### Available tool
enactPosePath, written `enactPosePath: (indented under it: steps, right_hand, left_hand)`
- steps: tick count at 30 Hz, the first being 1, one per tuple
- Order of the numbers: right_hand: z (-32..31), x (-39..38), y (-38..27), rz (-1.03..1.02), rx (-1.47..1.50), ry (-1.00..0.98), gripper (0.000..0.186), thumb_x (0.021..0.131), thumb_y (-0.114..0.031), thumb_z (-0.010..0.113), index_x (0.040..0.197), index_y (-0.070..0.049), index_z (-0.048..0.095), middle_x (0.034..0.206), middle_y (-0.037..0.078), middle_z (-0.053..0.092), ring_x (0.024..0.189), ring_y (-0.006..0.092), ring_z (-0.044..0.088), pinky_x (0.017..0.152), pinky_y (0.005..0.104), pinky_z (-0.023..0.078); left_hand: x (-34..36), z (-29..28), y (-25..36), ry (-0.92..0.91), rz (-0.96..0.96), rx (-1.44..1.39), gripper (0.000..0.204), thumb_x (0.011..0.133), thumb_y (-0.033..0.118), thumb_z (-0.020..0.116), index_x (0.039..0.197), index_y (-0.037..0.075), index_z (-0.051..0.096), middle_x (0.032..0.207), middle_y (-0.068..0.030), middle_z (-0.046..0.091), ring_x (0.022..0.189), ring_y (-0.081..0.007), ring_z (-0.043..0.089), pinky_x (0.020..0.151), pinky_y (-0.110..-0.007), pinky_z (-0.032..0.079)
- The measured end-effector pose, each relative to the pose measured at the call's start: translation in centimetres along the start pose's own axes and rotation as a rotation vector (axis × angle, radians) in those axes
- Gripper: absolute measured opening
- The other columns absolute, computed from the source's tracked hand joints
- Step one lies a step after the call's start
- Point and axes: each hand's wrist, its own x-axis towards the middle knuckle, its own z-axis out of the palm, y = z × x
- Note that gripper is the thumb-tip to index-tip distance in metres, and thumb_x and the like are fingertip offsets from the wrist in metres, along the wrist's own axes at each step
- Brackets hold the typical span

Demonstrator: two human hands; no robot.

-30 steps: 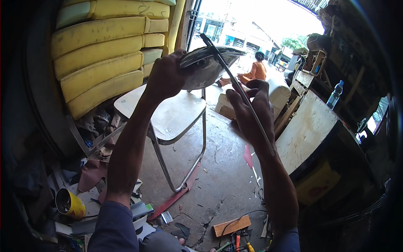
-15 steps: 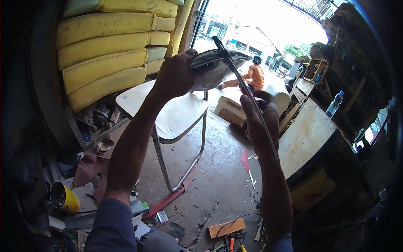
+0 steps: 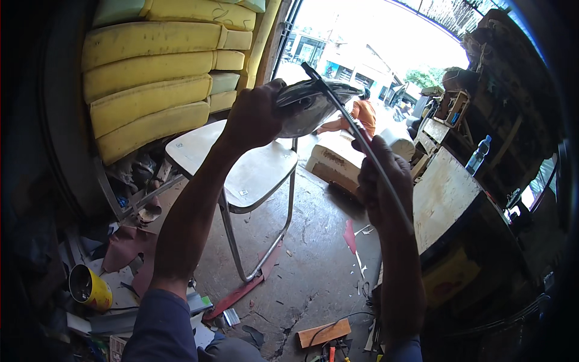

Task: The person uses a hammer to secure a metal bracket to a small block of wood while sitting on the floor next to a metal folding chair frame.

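Observation:
A metal-framed chair with a pale seat (image 3: 259,169) stands before me. My left hand (image 3: 256,114) is closed on the left edge of its shiny, dark-rimmed backrest (image 3: 307,117). Across the backrest's top lies what looks like a long bar clamp (image 3: 341,105), its dark head at the far end and its metal bar slanting back toward my right forearm. My right hand (image 3: 386,181) is wrapped round the reddish handle part beside the bar. The fingers' exact grip is partly hidden by the hand itself.
Yellow foam cushions (image 3: 151,78) are stacked at the left. A person in orange (image 3: 363,114) sits beyond the chair, near a pale upholstered piece (image 3: 332,160). A water bottle (image 3: 479,154) stands on a worn panel (image 3: 446,193) at right. A yellow can (image 3: 96,289) and wood block (image 3: 324,332) lie below.
My right hand has shifted right and down along the clamp, its fingers now closed more tightly. My left hand stays on the backrest, which sits slightly lower in view.

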Motion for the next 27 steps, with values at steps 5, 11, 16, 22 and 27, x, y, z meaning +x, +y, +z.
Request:
enactPosePath:
  steps: [5, 11, 16, 22, 27]
  right_hand:
    - [0.0, 1.3, 2.6, 0.020, 0.135, -0.047, 0.041, 0.104, -0.041, 0.056, 0.110, 0.000, 0.063, 0.054, -0.008, 0.037, 0.037, 0.0033, 0.034, 0.032, 0.0225, 0.027]
    - [0.0, 0.5, 1.2, 0.131, 0.168, -0.038, 0.032, 0.106, -0.037, 0.050, 0.097, -0.007, 0.056, 0.055, -0.003, 0.043, 0.036, 0.0064, 0.036, 0.031, 0.0233, 0.027]
    - [0.1, 0.4, 0.9, 0.156, 0.147, -0.201, 0.038, 0.106, -0.037, 0.050, 0.111, 0.000, 0.060, 0.055, -0.002, 0.047, 0.036, 0.0060, 0.037, 0.031, 0.0228, 0.027]
    - [-1.3, 2.6, 1.6, -0.335, -0.844, -0.072, 0.049, 0.103, -0.044, 0.054, 0.126, -0.002, 0.061, 0.081, 0.015, 0.068, 0.073, 0.0272, 0.069, 0.068, 0.0407, 0.053]
    - [1.1, 5.1, 0.6, -0.856, -0.725, -0.151, 0.049, 0.093, -0.027, 0.072, 0.137, -0.012, 0.056, 0.103, 0.016, 0.069, 0.094, 0.0283, 0.070, 0.078, 0.0395, 0.056]
  left_hand:
    - [-0.1, -0.2, -0.2, 0.006, -0.007, -0.019, 0.037, 0.092, 0.041, 0.072, 0.099, 0.005, 0.068, 0.083, -0.0152, 0.073, 0.080, -0.0279, 0.074, 0.072, -0.040, 0.055]
    - [2.2, 0.3, -0.4, -0.171, 0.076, -0.754, 0.041, 0.102, 0.035, 0.061, 0.123, -0.001, 0.064, 0.097, -0.0085, 0.072, 0.089, -0.0189, 0.070, 0.082, -0.034, 0.057]
    - [5.9, -0.9, 1.2, -0.128, -0.135, -0.468, 0.032, 0.103, 0.025, 0.061, 0.117, -0.002, 0.070, 0.094, -0.0077, 0.074, 0.080, -0.0108, 0.070, 0.073, -0.025, 0.057]
    - [5.4, 0.0, 3.9, 0.007, -0.173, -0.366, 0.025, 0.096, 0.026, 0.071, 0.105, 0.004, 0.078, 0.079, -0.0030, 0.074, 0.071, -0.0070, 0.068, 0.063, -0.023, 0.054]
    - [5.5, 1.1, 1.6, 0.141, -0.148, -0.448, 0.029, 0.092, 0.033, 0.075, 0.102, 0.007, 0.080, 0.074, -0.0023, 0.075, 0.066, -0.0059, 0.068, 0.057, -0.023, 0.051]
